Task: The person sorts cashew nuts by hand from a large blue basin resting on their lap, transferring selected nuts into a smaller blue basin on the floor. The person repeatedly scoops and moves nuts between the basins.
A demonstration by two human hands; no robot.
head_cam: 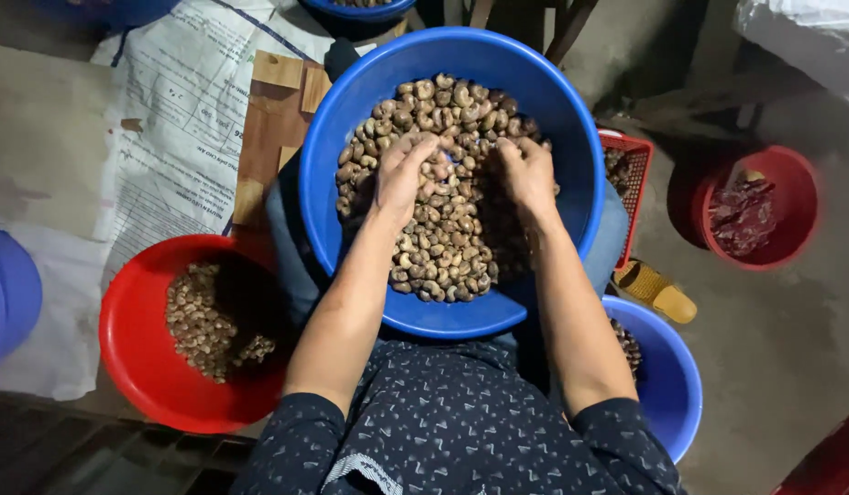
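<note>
Both forearms reach forward from dark, speckled sleeves (443, 440) and meet over a large blue basin (351, 119) held on the person's lap; the basin holds a heap of pale brown cashew nuts (443, 247). The left hand (404, 174) lies palm down on the heap with the wrist slightly bent; its fingers (424, 147) curl inward and close on a few nuts, the fingertips turned toward the other hand. The right hand (525, 170) rests on the nuts just beside it, knuckles up, fingers bent and drawn together and partly sunk in the pile; whether it pinches a nut I cannot tell. The two hands are near each other at the middle of the basin, apart by a narrow gap where nuts show through; both elbows stay close to the body.

To the left, lower down, stands a red basin (140, 367) with a smaller pile of lighter kernels (209, 321); a printed paper sheet (168, 137) and a wooden board (269, 119) lie beyond it. To the right a second blue basin (672, 385) is partly hidden under the right forearm; a red slotted basket (631, 165) shows behind the large basin's rim; a yellow sandal (658, 289) lies on the floor; farther right a red bucket (791, 192) holds dark reddish scraps.
</note>
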